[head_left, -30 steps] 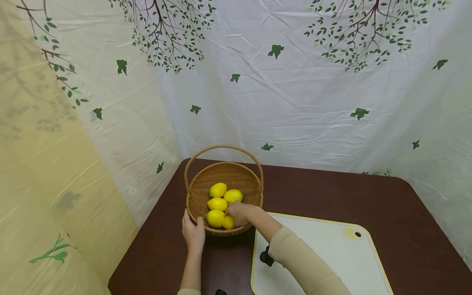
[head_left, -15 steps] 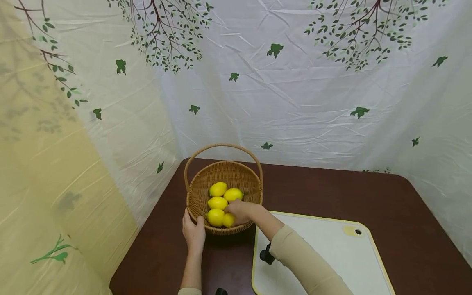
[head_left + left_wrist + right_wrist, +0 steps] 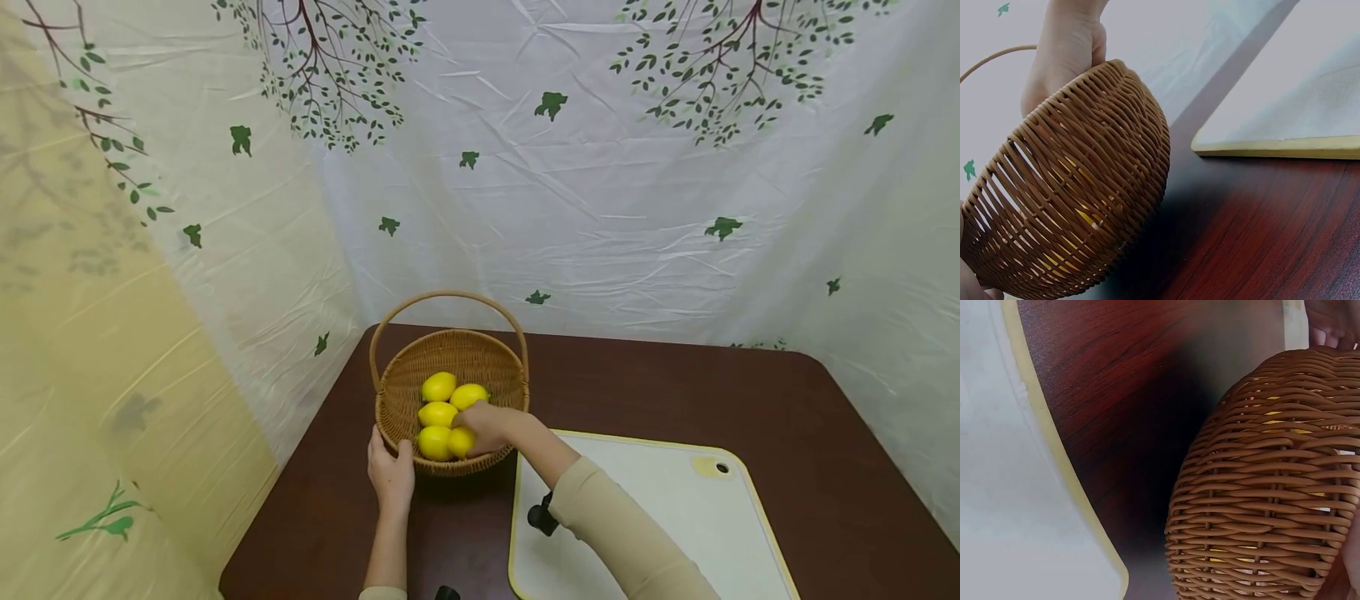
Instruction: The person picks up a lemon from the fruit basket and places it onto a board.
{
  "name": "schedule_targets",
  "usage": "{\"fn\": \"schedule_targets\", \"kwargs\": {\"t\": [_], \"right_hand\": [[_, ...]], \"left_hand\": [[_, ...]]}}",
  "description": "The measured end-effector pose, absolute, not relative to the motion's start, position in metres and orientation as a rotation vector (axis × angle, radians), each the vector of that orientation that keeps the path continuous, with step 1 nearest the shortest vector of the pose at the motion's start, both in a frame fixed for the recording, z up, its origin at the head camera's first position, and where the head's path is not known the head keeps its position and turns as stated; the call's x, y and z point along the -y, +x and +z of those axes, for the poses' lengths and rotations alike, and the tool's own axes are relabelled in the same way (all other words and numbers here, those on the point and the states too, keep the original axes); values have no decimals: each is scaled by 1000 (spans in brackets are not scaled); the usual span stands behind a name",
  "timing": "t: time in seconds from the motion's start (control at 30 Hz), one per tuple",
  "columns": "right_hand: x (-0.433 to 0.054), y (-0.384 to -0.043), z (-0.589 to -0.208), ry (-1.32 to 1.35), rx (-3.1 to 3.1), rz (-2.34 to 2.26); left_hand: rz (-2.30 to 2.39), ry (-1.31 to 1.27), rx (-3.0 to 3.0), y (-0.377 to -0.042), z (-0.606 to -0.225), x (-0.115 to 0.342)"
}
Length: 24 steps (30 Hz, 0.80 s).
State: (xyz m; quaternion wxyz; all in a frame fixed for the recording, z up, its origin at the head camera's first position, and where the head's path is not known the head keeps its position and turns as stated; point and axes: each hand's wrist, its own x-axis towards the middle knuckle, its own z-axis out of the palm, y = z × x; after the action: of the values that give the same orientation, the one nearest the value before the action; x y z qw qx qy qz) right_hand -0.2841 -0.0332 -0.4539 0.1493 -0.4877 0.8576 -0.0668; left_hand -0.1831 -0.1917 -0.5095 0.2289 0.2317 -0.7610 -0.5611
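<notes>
A wicker basket [image 3: 480,350] with a tall arched handle stands tilted on the table's left side, its mouth toward me, holding several yellow lemons [image 3: 438,387]. My left hand [image 3: 392,481] grips the near left rim, thumb over the edge and fingers outside. The right hand [image 3: 487,425] reaches over the near right rim, its fingers curled round the frontmost lemon [image 3: 461,442] and partly covering it. In the left wrist view, woven basket wall [image 3: 1085,175] fills the left half, with yellow showing through gaps. From the right wrist, the basket's side [image 3: 1260,487] hides the fingertips.
A white cutting board [image 3: 645,500] with a yellow edge lies right of the basket, partly under the right forearm. Black wrist-camera parts [image 3: 542,517] show beside the right sleeve. The dark wooden table [image 3: 675,375] backs onto a leaf-printed white curtain [image 3: 600,167].
The lemon in my right hand has shifted slightly away from me against the others. My left hand keeps its place on the rim. The head view has drifted a little.
</notes>
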Motion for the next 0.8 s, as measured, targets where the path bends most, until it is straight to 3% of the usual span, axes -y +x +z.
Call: {"fn": "schedule_targets", "kwargs": {"t": [0.8], "right_hand": [[-15,-273,-403,-1409,-2554,-485]], "left_hand": [[-1555,602,2120,-178,-514,193]]}}
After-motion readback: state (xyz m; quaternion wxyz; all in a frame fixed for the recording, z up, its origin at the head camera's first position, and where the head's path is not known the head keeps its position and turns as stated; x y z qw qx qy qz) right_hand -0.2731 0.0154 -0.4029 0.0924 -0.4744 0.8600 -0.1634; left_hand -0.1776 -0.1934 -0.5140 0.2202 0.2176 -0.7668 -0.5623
